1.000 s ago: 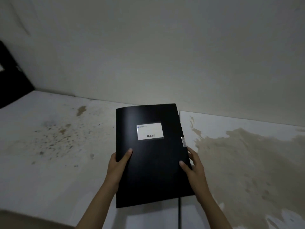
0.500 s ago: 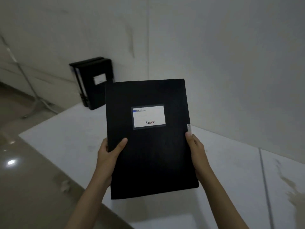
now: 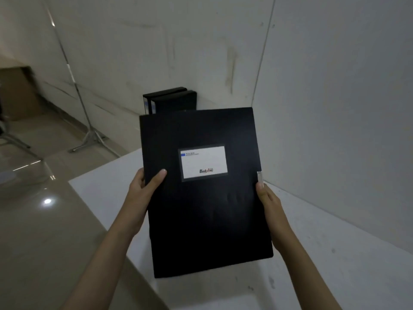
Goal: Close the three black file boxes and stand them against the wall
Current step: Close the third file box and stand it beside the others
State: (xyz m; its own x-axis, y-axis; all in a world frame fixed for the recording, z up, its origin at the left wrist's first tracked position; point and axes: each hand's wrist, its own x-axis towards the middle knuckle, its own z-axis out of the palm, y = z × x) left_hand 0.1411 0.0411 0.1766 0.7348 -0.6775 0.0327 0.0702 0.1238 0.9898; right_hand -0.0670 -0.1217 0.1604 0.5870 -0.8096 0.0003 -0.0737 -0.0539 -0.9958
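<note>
Count time: three black file boxes total. One closed file box [image 3: 205, 204] up front, plus two standing file boxes [image 3: 172, 100] back in the corner, side by side. One white label [image 3: 203, 162] on the front one. Two hands: left hand [image 3: 143, 189] and right hand [image 3: 268, 202]. One tripod stand [image 3: 89, 135] on the floor.
</note>
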